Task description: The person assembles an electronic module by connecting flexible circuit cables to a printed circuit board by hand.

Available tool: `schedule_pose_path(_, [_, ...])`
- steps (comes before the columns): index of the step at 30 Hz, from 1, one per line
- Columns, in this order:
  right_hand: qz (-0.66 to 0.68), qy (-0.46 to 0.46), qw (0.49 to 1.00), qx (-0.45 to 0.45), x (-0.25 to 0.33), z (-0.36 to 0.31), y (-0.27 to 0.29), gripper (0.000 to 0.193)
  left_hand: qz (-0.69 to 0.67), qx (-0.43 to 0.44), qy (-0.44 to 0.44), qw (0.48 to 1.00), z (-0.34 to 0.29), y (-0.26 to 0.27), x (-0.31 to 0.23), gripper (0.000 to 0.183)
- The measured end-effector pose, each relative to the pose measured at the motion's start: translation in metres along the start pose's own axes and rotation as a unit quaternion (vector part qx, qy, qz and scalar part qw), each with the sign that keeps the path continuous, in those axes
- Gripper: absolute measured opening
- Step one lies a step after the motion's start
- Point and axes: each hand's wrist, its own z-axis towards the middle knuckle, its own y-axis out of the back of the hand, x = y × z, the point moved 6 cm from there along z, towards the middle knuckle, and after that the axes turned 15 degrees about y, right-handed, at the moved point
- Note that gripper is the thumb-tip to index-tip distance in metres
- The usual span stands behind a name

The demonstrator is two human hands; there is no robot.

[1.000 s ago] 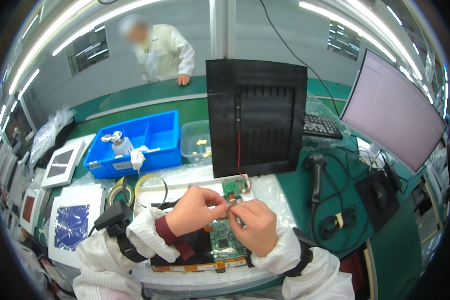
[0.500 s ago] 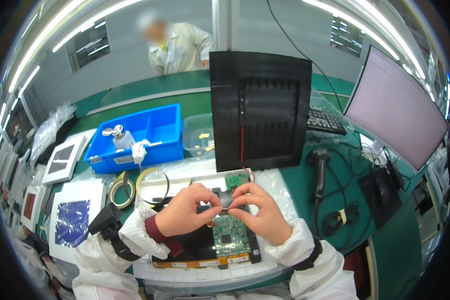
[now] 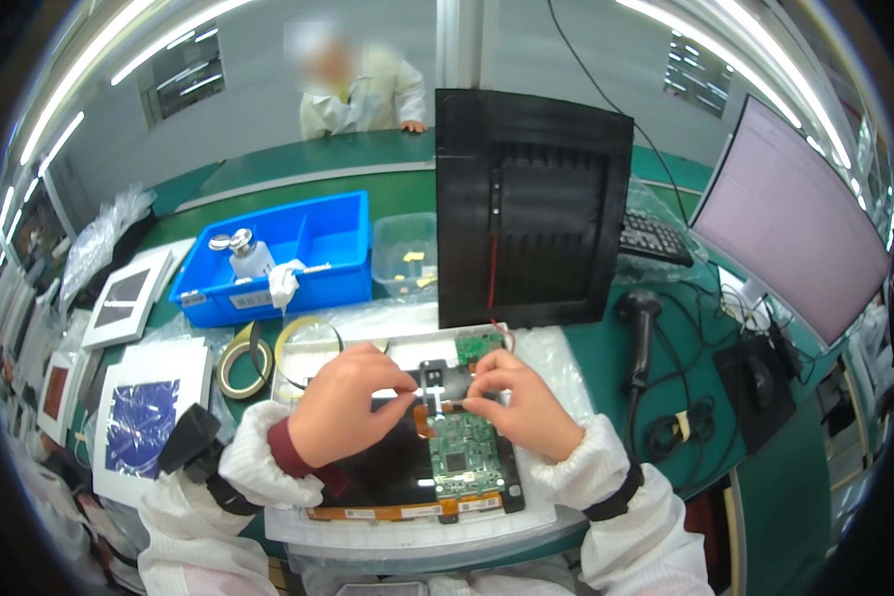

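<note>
Drawn apart since a moment ago, the left hand [image 3: 346,407] and right hand [image 3: 529,409] flank the far end of the green circuit board [image 3: 474,452], lying on a dark panel [image 3: 382,469]. Each grip brings fingertips near the thumb (whether pinching anything, I can't tell). Beyond stands a black cover [image 3: 556,209].

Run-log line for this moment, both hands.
left hand: over dark panel, grip unclear | right hand: near far edge of larger green board, grip unclear | black cover: upright behind panel
</note>
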Motion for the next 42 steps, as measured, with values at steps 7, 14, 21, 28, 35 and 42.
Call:
schedule_pose_path(7, [-0.057,-0.028,0.995,0.073,-0.02,0.006,-0.021,0.01,0.201,-0.011,-0.108,0.974,-0.023,0.015,-0.026,0.006])
schedule_pose_path(14, [-0.067,-0.041,0.993,0.094,-0.029,0.005,-0.035,0.008,0.162,0.106,-0.11,0.975,-0.032,-0.05,0.012,0.017])
schedule_pose_path(21, [-0.054,-0.081,0.992,0.081,-0.037,-0.003,-0.035,0.006,0.151,0.1,-0.106,0.978,-0.033,-0.058,0.018,0.017])
schedule_pose_path(28, [-0.048,-0.096,0.992,0.071,-0.041,-0.004,-0.036,0.006,0.13,0.103,-0.098,0.981,-0.033,-0.062,0.022,0.02])
schedule_pose_path(35, [-0.071,-0.086,0.991,0.072,-0.039,-0.005,-0.037,0.006,0.125,0.106,-0.092,0.982,-0.034,-0.065,0.024,0.021])
schedule_pose_path(42, [-0.093,-0.073,0.991,0.067,-0.038,-0.004,-0.038,0.006,0.122,0.101,-0.086,0.984,-0.035,-0.065,0.024,0.022])
